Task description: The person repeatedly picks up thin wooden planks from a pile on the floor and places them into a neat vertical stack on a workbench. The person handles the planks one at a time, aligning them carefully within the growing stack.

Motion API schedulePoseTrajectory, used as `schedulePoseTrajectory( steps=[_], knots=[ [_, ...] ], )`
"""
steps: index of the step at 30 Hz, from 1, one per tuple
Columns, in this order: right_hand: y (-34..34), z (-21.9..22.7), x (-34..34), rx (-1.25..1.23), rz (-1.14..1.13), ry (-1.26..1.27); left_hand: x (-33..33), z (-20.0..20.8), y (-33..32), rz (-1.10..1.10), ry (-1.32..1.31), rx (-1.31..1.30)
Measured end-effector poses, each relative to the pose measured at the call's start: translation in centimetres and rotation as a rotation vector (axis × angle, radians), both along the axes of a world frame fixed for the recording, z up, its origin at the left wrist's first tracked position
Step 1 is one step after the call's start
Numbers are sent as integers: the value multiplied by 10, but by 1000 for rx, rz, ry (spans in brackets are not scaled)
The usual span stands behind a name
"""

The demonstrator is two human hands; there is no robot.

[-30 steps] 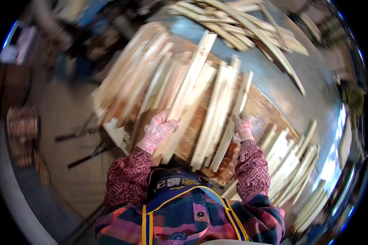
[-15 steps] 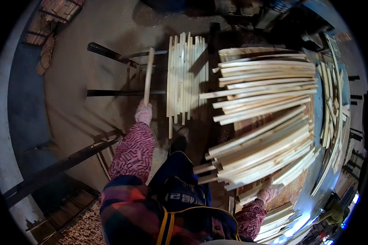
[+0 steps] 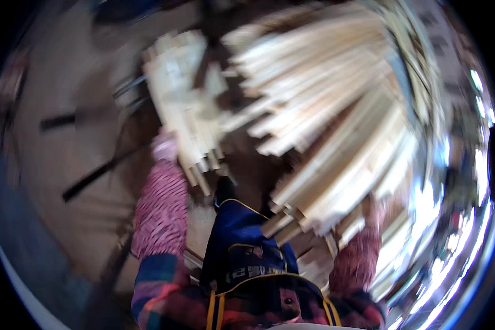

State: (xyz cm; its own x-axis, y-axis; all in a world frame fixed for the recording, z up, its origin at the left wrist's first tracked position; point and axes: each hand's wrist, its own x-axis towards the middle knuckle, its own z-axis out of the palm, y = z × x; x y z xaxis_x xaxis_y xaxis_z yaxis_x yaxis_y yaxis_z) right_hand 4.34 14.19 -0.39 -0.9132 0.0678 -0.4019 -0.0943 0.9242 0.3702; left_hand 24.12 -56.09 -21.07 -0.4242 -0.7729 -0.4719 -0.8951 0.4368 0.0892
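Observation:
The view is smeared by motion. My left hand (image 3: pixel 165 147), in a pale pinkish glove, is at the left edge of a bundle of pale wooden strips (image 3: pixel 179 82) lying across a dark metal stand. Whether its fingers still hold a strip is lost in the blur. At the right, my right hand (image 3: pixel 375 212) is beside the near end of a fanned pile of wooden strips (image 3: pixel 349 165). Its fingers are too blurred to read, partly merging with the wood around them.
Another large pile of strips (image 3: pixel 313 71) lies farther off, right of the bundle. Dark metal bars (image 3: pixel 93 179) of the stand stick out to the left at low height. More strips (image 3: pixel 418 71) line the far right. My dark shoe (image 3: pixel 224 190) is below the bundle.
My left hand has brought its upright wooden strip from left of the bundle to the bundle's left edge. The view has turned to the right. My right hand stays near the right pile.

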Motion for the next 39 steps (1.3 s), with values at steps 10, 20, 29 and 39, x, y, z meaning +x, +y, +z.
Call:
schedulePoseTrajectory(
  steps=[10,20,29,39],
  knots=[
    [18,28,-2,-1525,-1019,314,-87,324,230,-56,1360,709],
    [60,20,67,-1605,-1083,276,-165,264,562,-987,132,880],
    [111,-16,57,-1441,-1025,360,-158,201,594,-1052,10,773],
    [61,60,43,-656,-979,241,-167,197,559,-576,141,1324]
  ],
)
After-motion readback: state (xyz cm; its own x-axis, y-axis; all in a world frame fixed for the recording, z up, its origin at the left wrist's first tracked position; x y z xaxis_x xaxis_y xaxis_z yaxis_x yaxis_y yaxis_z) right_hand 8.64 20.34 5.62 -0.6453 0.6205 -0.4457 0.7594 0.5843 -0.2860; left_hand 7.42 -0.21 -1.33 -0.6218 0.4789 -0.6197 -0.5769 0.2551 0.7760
